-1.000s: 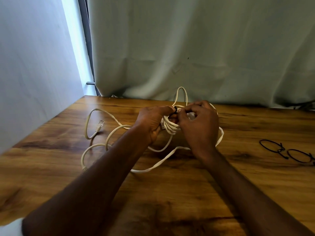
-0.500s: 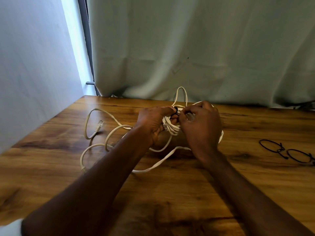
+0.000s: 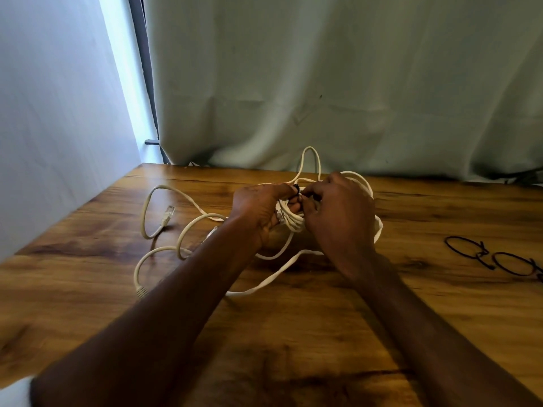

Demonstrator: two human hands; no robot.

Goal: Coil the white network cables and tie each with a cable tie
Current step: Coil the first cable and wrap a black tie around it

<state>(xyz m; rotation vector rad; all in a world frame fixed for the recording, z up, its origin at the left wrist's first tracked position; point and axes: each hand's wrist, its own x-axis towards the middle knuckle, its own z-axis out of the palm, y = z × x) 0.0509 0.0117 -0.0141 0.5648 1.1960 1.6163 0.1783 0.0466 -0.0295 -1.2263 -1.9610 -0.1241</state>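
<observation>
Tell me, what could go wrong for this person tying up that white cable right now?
The black cable tie is tiny between both hands' fingertips, so it could slip before it closes. The left hand grips the coiled bundle alone; if it loosens, the loops may spring apart. Loose cable trails over the table and could tangle with the coil.

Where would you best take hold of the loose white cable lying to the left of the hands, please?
Judging by its pose, grip the loose white cable just behind its plug, coming from above. That end lies flat and free on the wooden table, apart from the bundle that the left hand and right hand hold, so it should lift without snagging.
</observation>
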